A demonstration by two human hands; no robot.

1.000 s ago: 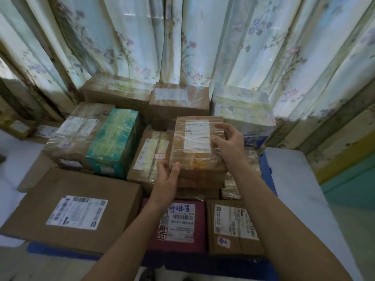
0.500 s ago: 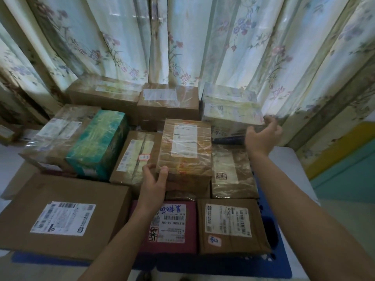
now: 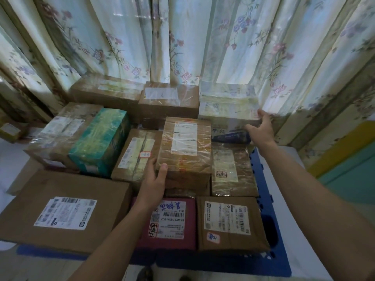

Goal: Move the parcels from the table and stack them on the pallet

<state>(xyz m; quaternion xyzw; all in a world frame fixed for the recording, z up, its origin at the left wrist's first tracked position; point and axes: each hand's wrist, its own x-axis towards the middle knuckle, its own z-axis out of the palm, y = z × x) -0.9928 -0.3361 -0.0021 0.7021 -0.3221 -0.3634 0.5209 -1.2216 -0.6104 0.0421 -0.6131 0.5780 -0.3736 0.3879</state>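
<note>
The taped brown parcel (image 3: 185,148) sits atop the pallet (image 3: 261,248) stack, left hand (image 3: 153,180) gripping its near corner; the right hand (image 3: 260,128) has left it, now clasping the white carton (image 3: 227,102) behind.

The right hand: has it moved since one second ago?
Yes. The right hand left the taped brown parcel and went back and right to the white box by the curtain.

Dim room, backlit curtains (image 3: 182,37), tape glare, wide-angle edge bending
</note>
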